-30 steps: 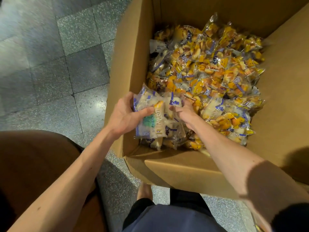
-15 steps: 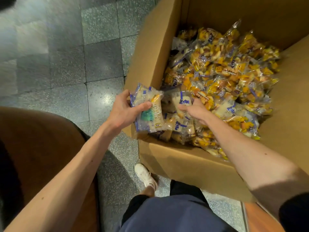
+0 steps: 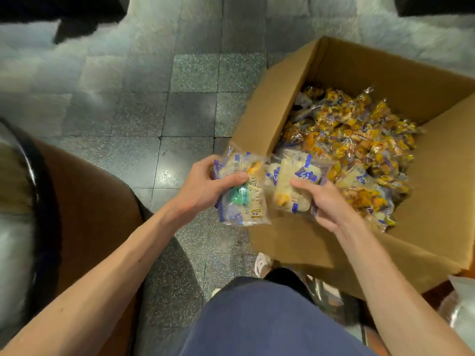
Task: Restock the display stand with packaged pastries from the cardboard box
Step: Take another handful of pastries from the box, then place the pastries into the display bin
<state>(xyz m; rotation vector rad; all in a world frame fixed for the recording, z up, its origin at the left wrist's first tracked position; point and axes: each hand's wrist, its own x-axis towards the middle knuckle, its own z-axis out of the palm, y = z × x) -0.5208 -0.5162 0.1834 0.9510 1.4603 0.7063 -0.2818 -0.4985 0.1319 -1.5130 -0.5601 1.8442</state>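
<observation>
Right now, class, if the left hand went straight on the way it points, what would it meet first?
Probably the pastry packets in the right hand: the left hand, gripping its own bundle, points right toward them at the cardboard box corner. Depth between them is unclear.

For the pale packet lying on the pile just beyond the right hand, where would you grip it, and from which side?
Probably across its long edges, coming from above: the pale packet lies flat on top of the pile, and the cardboard box walls close off the sides. The right hand, nearest, holds a second packet.
</observation>
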